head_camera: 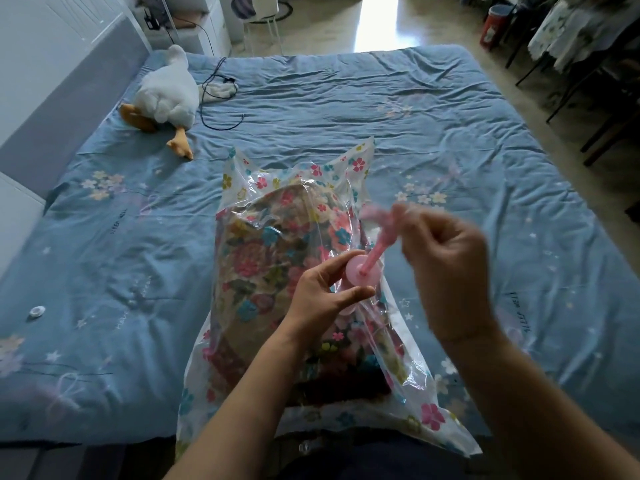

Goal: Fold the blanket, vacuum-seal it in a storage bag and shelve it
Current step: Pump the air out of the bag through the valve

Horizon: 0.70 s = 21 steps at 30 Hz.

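Observation:
A clear storage bag printed with small flowers lies lengthwise on the blue bed sheet. Inside it is the folded floral blanket. A round pink valve sits on the bag's top. My left hand pinches the valve's rim between thumb and fingers. A pink hand pump stands with its tip in the valve. My right hand grips the pump's upper end, which is motion-blurred.
A white plush goose lies at the bed's far left beside a black cable. A small round white cap rests on the sheet at left. Chairs and a covered table stand at the far right.

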Each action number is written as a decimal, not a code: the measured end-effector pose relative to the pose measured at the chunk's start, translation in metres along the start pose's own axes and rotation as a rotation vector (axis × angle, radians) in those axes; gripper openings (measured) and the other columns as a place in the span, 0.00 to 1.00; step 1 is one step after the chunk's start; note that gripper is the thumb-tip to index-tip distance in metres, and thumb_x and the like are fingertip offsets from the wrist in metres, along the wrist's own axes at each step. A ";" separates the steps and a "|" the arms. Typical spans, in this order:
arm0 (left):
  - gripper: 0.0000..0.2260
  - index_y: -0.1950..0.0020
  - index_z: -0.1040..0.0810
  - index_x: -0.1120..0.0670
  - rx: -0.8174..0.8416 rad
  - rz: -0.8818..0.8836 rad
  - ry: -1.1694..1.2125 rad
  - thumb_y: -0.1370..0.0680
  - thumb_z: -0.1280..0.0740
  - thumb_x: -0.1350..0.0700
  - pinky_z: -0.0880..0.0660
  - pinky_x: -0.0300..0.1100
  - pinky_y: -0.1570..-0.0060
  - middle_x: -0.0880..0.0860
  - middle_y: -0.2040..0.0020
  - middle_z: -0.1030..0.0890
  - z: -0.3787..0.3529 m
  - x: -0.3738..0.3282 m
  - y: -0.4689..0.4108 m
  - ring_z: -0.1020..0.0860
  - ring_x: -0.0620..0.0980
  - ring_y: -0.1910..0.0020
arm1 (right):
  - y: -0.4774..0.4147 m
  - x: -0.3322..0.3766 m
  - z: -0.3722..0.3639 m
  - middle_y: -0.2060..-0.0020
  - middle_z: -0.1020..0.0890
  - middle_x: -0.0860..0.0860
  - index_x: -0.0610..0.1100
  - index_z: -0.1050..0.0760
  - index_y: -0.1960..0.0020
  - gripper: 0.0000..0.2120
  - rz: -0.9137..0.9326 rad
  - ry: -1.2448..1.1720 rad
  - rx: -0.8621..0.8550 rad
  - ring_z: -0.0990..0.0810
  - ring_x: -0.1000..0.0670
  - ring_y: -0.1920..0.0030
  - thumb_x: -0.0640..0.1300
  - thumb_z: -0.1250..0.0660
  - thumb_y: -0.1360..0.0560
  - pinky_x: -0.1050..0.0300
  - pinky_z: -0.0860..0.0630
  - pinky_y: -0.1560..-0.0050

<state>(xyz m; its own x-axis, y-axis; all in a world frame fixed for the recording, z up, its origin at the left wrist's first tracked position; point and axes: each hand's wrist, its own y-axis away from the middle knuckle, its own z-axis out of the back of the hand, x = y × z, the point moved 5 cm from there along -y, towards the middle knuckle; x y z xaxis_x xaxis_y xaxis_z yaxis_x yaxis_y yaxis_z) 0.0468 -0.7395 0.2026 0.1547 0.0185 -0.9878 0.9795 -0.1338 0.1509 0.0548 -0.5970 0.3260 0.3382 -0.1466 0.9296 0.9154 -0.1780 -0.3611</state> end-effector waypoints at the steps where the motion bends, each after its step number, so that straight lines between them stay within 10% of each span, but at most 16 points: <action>1: 0.25 0.37 0.23 0.53 -0.004 0.002 -0.001 0.32 0.24 0.66 0.26 0.46 0.35 0.53 0.40 0.18 0.000 0.000 0.000 0.20 0.51 0.40 | -0.006 0.018 0.005 0.81 0.31 0.56 0.32 0.25 0.69 0.23 0.067 -0.090 -0.028 0.37 0.60 0.77 0.50 0.35 0.23 0.61 0.38 0.72; 5: 0.26 0.34 0.23 0.58 0.001 -0.004 -0.006 0.32 0.23 0.64 0.25 0.49 0.36 0.55 0.40 0.18 0.000 0.003 0.000 0.20 0.51 0.40 | 0.007 0.001 -0.004 0.77 0.25 0.61 0.38 0.25 0.68 0.21 0.072 -0.003 0.010 0.29 0.62 0.75 0.49 0.38 0.21 0.62 0.29 0.70; 9: 0.26 0.34 0.24 0.61 0.003 -0.001 -0.004 0.32 0.24 0.64 0.25 0.54 0.36 0.55 0.40 0.18 0.001 0.004 0.001 0.20 0.52 0.40 | 0.023 -0.058 -0.019 0.72 0.20 0.42 0.37 0.20 0.66 0.37 -0.242 0.217 0.188 0.23 0.44 0.71 0.73 0.39 0.31 0.44 0.24 0.66; 13: 0.25 0.37 0.22 0.53 -0.006 -0.003 -0.007 0.33 0.23 0.64 0.26 0.48 0.35 0.53 0.40 0.18 0.003 0.000 -0.004 0.20 0.51 0.39 | -0.010 0.010 -0.001 0.81 0.29 0.54 0.38 0.23 0.70 0.22 0.027 -0.036 0.015 0.34 0.59 0.79 0.53 0.34 0.24 0.62 0.37 0.74; 17: 0.26 0.37 0.22 0.53 0.012 -0.006 0.012 0.34 0.23 0.62 0.25 0.45 0.36 0.53 0.41 0.18 0.000 0.001 -0.003 0.20 0.49 0.40 | -0.006 0.007 -0.004 0.76 0.22 0.57 0.43 0.25 0.69 0.18 0.124 -0.070 0.002 0.26 0.62 0.74 0.45 0.38 0.20 0.66 0.31 0.70; 21: 0.26 0.35 0.23 0.61 0.007 -0.002 -0.004 0.32 0.23 0.63 0.25 0.54 0.36 0.55 0.41 0.18 0.001 0.005 0.000 0.20 0.52 0.40 | 0.023 -0.073 -0.019 0.77 0.23 0.49 0.38 0.20 0.66 0.34 -0.229 0.244 0.191 0.28 0.56 0.74 0.71 0.39 0.29 0.55 0.29 0.71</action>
<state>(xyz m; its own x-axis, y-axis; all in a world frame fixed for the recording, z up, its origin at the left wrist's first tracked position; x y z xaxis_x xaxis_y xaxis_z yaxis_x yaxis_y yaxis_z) 0.0475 -0.7405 0.1976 0.1521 0.0144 -0.9883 0.9788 -0.1409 0.1486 0.0474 -0.6090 0.2484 0.0796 -0.3559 0.9311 0.9932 -0.0517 -0.1047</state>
